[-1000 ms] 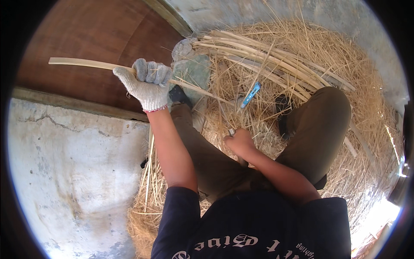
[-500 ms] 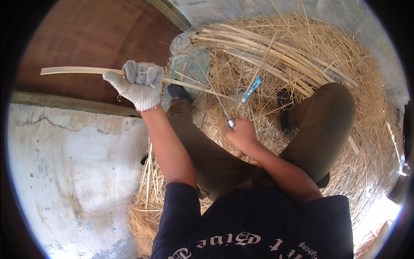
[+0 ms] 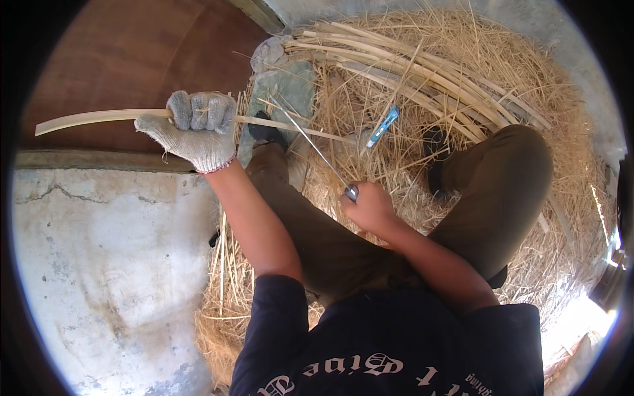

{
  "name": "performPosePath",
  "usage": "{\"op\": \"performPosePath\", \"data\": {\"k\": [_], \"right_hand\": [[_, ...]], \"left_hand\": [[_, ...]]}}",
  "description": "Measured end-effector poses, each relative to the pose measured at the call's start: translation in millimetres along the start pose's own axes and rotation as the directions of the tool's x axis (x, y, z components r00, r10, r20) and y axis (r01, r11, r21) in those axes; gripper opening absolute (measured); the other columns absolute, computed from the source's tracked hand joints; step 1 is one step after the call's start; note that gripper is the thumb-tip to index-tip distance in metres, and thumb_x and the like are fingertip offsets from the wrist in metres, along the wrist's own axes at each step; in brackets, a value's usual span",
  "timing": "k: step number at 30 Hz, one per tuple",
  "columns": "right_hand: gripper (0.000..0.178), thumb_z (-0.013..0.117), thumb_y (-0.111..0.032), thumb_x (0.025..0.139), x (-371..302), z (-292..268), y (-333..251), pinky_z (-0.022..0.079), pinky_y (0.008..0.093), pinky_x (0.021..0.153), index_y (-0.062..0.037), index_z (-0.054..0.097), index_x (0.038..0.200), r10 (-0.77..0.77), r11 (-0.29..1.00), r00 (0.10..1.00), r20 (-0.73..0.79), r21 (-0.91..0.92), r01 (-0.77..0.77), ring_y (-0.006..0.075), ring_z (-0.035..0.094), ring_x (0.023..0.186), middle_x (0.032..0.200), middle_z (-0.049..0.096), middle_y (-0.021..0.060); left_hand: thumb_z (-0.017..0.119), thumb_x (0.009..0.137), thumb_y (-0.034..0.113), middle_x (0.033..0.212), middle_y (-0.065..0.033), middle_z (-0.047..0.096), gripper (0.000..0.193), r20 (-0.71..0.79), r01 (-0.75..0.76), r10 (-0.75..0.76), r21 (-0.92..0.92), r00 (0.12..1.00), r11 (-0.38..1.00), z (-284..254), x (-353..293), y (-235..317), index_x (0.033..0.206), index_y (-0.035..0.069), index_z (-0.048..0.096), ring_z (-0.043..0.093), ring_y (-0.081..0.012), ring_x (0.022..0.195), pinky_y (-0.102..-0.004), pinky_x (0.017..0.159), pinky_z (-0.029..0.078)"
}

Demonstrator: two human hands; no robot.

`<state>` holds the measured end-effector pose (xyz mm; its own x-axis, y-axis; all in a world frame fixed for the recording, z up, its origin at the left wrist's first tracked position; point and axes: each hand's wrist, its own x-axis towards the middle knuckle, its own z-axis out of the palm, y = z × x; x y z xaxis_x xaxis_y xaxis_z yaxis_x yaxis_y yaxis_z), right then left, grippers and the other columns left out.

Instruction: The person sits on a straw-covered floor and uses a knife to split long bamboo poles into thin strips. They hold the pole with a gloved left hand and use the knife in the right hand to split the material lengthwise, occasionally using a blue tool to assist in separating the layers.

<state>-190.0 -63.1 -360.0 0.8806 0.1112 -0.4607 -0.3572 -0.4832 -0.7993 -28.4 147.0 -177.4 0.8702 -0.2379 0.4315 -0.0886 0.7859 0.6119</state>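
Observation:
My left hand (image 3: 191, 129), in a grey-white knitted glove, is closed around a long, pale bamboo strip (image 3: 99, 117). One end reaches left past the thumb and bends down slightly; the other passes out of the fist to the right, above my lower leg. In my bare right hand (image 3: 372, 208) is a knife (image 3: 317, 150), gripped near a metal collar; its long, thin blade points up and left toward the strip. The handle is hidden by the fingers. A blue utility knife (image 3: 383, 126) lies on the shavings, apart from both hands.
Several split bamboo strips (image 3: 409, 69) lie in a pile at the far right. Thin shavings (image 3: 528, 86) cover the ground around my legs. A brown wooden panel (image 3: 132, 59) and a cracked plaster wall (image 3: 105, 251) stand at left. A greenish stone block (image 3: 287, 89) sits near my foot.
My left hand has shifted a little left with the bamboo strip, whose free end now droops more. The knife blade has tilted further left, while my right hand stays nearly in place.

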Motion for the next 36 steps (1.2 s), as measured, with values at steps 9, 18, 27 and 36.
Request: {"op": "performPosePath", "data": {"k": [9,18,27,36], "right_hand": [[0.034,0.066,-0.033,0.082,1,-2,2,0.056,0.0462,0.081,-0.0007,0.073,0.091,0.059,0.998,0.998,-0.012,0.010,-0.059,0.0402,0.072,0.087,0.087,0.072,0.0225],[0.035,0.068,-0.033,0.082,15,3,34,0.056,0.0460,0.084,-0.0014,0.074,0.097,0.242,0.967,0.970,0.000,-0.081,-0.241,0.0374,0.073,0.092,0.095,0.074,0.0201],[0.032,0.068,-0.033,0.082,22,5,59,0.057,0.0465,0.084,-0.0050,0.075,0.097,0.179,0.949,0.979,-0.095,-0.247,-0.198,0.0363,0.073,0.093,0.095,0.075,0.0187],[0.034,0.070,-0.033,0.080,18,5,43,0.057,0.0450,0.085,-0.0037,0.076,0.097,0.044,0.975,0.998,-0.048,-0.215,-0.053,0.0372,0.073,0.093,0.098,0.075,0.0199]], "left_hand": [[0.072,0.069,0.084,0.044,0.0071,0.021,0.079,-0.100,-0.055,0.053,-0.015,0.994,0.998,-17,-12,-2,0.052,0.022,0.027,0.016,-0.0087,0.039,-0.0261,0.038,0.017],[0.067,0.068,0.089,0.046,0.0067,0.020,0.080,-0.203,-0.089,0.088,0.005,0.975,0.996,-12,-23,-5,0.052,0.022,0.026,0.015,-0.0102,0.041,-0.0274,0.039,0.017],[0.066,0.070,0.088,0.045,0.0051,0.022,0.081,-0.139,-0.068,0.081,0.099,0.987,0.993,-15,-26,0,0.054,0.021,0.023,0.018,-0.0131,0.041,-0.0302,0.042,0.013],[0.067,0.076,0.084,0.046,0.0048,0.018,0.079,-0.163,-0.065,0.058,-0.040,0.985,0.997,-14,-26,-6,0.056,0.020,0.024,0.012,-0.0131,0.044,-0.0326,0.047,0.010]]}}
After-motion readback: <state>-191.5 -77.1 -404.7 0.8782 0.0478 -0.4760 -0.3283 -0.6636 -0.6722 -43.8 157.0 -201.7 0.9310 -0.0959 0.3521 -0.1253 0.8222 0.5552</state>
